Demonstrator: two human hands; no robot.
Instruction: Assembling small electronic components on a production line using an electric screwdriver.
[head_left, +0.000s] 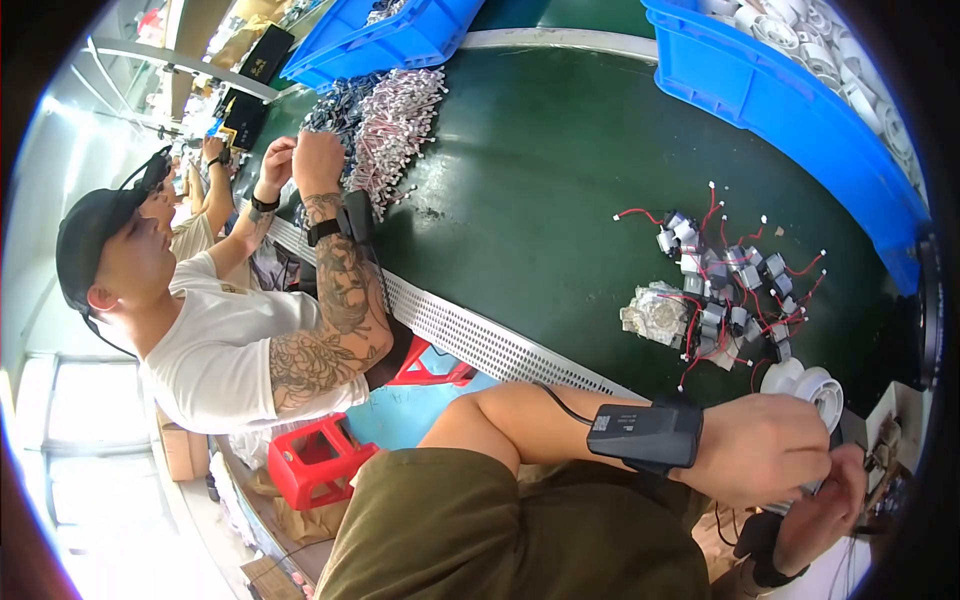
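1. Two bare hands meet at the lower right of the frame: the left hand (768,450), its back to the camera, lies over the fingers of the right hand (825,510), which is cupped and tilted up from below.

2. Step in hand: this looks like close two-handed work on some small part, with the fingertips brought together. What the part is, I cannot tell.

3. State of the grip: both hands have curled fingers, but the left hand's back and knuckles cover the space between them. Whether either hand is closed on something cannot be made out.

4. Where the work lies: anything being handled would be in that hidden gap. The nearest clear things are the white, round, flanged plastic parts (783,377), just above the left hand in the picture; contact cannot be judged.

5. Farther up and left from the grip, well apart from it, lies a loose cluster of grey-and-black block-shaped parts with thin red wires (712,313), some wires ending in white connectors. A crumpled, whitish, translucent lump (657,315) sits at the cluster's left side, on the dark green tabletop (520,190).

6. At the upper right of the frame, a large blue plastic crate (790,110) holds many white round parts.

7. In my judgement, the next move calls for steady, matched fingertip pressure from both hands, and for keeping the left wrist's black box-shaped device (645,435) clear of the red wires.
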